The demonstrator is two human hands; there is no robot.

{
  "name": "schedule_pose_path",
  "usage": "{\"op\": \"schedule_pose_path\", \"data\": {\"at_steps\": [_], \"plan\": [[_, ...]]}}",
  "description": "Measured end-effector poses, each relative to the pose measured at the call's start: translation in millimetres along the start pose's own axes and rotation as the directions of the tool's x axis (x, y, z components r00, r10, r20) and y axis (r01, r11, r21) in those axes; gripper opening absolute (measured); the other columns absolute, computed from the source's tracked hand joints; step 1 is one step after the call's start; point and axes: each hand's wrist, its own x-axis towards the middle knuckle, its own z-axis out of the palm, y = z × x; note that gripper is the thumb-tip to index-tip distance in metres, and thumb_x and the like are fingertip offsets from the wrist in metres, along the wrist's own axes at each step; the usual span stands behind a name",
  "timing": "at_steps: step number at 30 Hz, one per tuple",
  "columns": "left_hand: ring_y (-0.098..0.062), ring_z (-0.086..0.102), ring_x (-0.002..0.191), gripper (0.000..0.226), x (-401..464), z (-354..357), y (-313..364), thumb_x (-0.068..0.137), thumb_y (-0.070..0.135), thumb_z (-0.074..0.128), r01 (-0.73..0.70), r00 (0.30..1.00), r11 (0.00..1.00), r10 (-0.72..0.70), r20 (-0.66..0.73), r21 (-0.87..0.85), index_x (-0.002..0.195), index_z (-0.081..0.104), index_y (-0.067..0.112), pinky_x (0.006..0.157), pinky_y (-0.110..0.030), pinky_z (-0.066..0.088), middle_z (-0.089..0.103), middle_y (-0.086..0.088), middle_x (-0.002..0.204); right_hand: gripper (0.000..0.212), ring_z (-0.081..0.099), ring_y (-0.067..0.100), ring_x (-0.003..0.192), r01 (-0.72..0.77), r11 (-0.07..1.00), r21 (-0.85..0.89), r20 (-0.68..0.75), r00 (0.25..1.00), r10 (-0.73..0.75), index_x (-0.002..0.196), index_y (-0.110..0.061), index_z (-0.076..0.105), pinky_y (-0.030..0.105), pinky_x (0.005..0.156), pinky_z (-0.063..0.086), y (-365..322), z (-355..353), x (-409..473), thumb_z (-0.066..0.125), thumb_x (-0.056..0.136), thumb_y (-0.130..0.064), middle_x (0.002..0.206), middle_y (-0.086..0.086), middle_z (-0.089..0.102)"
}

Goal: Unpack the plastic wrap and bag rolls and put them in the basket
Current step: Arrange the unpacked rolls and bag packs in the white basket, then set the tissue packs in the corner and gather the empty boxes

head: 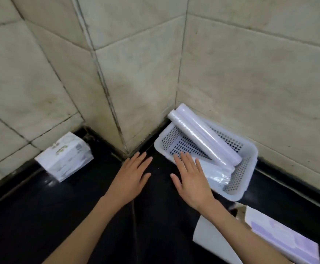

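A white perforated basket point(249, 149) stands in the tiled corner on the dark counter. Two long plastic wrap rolls point(199, 134) lie slanted in it, their far ends sticking out over the rim. A flat pack of bag rolls point(216, 172) lies in the basket's near part. My right hand point(190, 180) hovers flat over the basket's near left corner, fingers spread, holding nothing. My left hand point(130, 176) is flat and open over the counter just left of it, also holding nothing.
A white box with green print point(64, 157) sits against the wall at the left. An opened white and lilac carton point(281, 237) lies at the lower right, partly under my right forearm. Tiled walls close in behind the dark counter point(60, 216).
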Motion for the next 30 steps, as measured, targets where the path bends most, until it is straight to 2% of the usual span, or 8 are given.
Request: {"op": "schedule_pose_path", "data": {"at_steps": [3, 7, 11, 17, 20, 22, 25, 30], "plan": [[-0.026, 0.018, 0.144, 0.053, -39.4, -26.3, -70.1, 0.095, 0.027, 0.046, 0.161, 0.986, 0.987, -0.159, -0.058, 0.028, 0.144, 0.029, 0.017, 0.118, -0.043, 0.017, 0.025, -0.010, 0.154, 0.056, 0.014, 0.022, 0.144, 0.161, 0.987, 0.024, 0.024, 0.987, -0.162, 0.145, -0.015, 0.020, 0.034, 0.117, 0.004, -55.1, 20.7, 25.3, 0.033, 0.096, -0.039, 0.155, 0.009, 0.022], [-0.037, 0.024, 0.139, 0.063, -66.4, -57.6, -161.0, 0.089, 0.021, 0.058, 0.408, 0.910, 0.911, -0.401, -0.106, 0.056, 0.143, 0.029, 0.008, 0.114, -0.049, 0.023, 0.026, -0.023, 0.150, 0.055, 0.019, 0.021, 0.142, 0.271, 0.955, 0.118, 0.148, 0.947, -0.287, 0.146, -0.014, 0.020, 0.034, 0.118, 0.018, -121.5, 57.2, 70.4, 0.035, 0.097, -0.036, 0.154, 0.008, 0.024], [-0.036, 0.023, 0.137, 0.080, -59.7, -75.3, -222.3, 0.083, 0.040, 0.062, 0.565, 0.825, 0.822, -0.565, -0.028, 0.064, 0.146, 0.020, 0.014, 0.113, -0.047, 0.023, 0.023, -0.020, 0.151, 0.054, 0.031, 0.027, 0.135, 0.143, 0.962, 0.231, 0.289, 0.935, -0.208, 0.144, -0.012, 0.024, 0.036, 0.111, 0.030, -167.0, 87.7, 106.4, 0.039, 0.096, -0.033, 0.148, 0.011, 0.033], [-0.036, 0.034, 0.129, 0.096, -43.3, -69.5, -256.2, 0.074, 0.051, 0.068, 0.579, 0.809, 0.815, -0.579, 0.097, 0.027, 0.147, 0.013, 0.021, 0.106, -0.044, 0.032, 0.032, -0.017, 0.145, 0.047, 0.044, 0.030, 0.126, -0.102, 0.928, 0.359, 0.417, 0.907, -0.061, 0.136, -0.008, 0.040, 0.038, 0.105, 0.038, -216.8, 120.8, 142.2, 0.044, 0.095, -0.031, 0.137, 0.015, 0.048], [-0.036, 0.029, 0.130, 0.100, -37.8, -64.4, -264.9, 0.071, 0.049, 0.071, 0.626, 0.775, 0.780, -0.621, 0.118, -0.006, 0.146, 0.010, 0.025, 0.105, -0.047, 0.028, 0.030, -0.017, 0.144, 0.032, 0.060, 0.030, 0.106, -0.426, 0.752, 0.503, 0.510, 0.849, 0.139, 0.112, -0.006, 0.060, 0.037, 0.092, 0.049, -240.3, 129.9, 165.6, 0.044, 0.095, -0.028, 0.112, 0.015, 0.064], [-0.035, 0.026, 0.131, 0.099, -36.2, -62.9, -266.5, 0.069, 0.046, 0.072, 0.652, 0.758, 0.755, -0.644, 0.107, -0.069, 0.145, 0.011, 0.026, 0.104, -0.049, 0.026, 0.029, -0.015, 0.143, 0.033, 0.067, 0.025, 0.082, -0.586, 0.604, 0.540, 0.598, 0.772, 0.215, 0.105, -0.005, 0.062, 0.037, 0.073, 0.057, -250.2, 137.8, 174.6, 0.044, 0.095, -0.031, 0.096, 0.011, 0.065], [-0.034, 0.028, 0.128, 0.097, -41.3, -63.8, -266.8, 0.067, 0.041, 0.073, 0.653, 0.753, 0.743, -0.657, 0.024, -0.150, 0.143, 0.017, 0.026, 0.102, -0.050, 0.029, 0.033, -0.014, 0.140, 0.032, 0.062, 0.014, 0.058, -0.718, 0.402, 0.568, 0.678, 0.685, 0.267, 0.106, -0.007, 0.060, 0.023, 0.046, 0.047, -259.6, 147.0, 181.6, 0.049, 0.093, -0.034, 0.088, 0.009, 0.066], [-0.034, 0.030, 0.124, 0.094, -57.0, -72.6, -269.7, 0.066, 0.038, 0.074, 0.635, 0.750, 0.755, -0.653, -0.103, -0.161, 0.143, 0.022, 0.024, 0.098, -0.049, 0.032, 0.035, -0.016, 0.138, 0.021, 0.061, 0.018, 0.065, -0.764, 0.200, 0.614, 0.692, 0.642, 0.329, 0.106, -0.004, 0.060, 0.027, 0.053, 0.050, -264.4, 151.7, 195.8, 0.051, 0.091, -0.016, 0.089, 0.012, 0.064]]}}
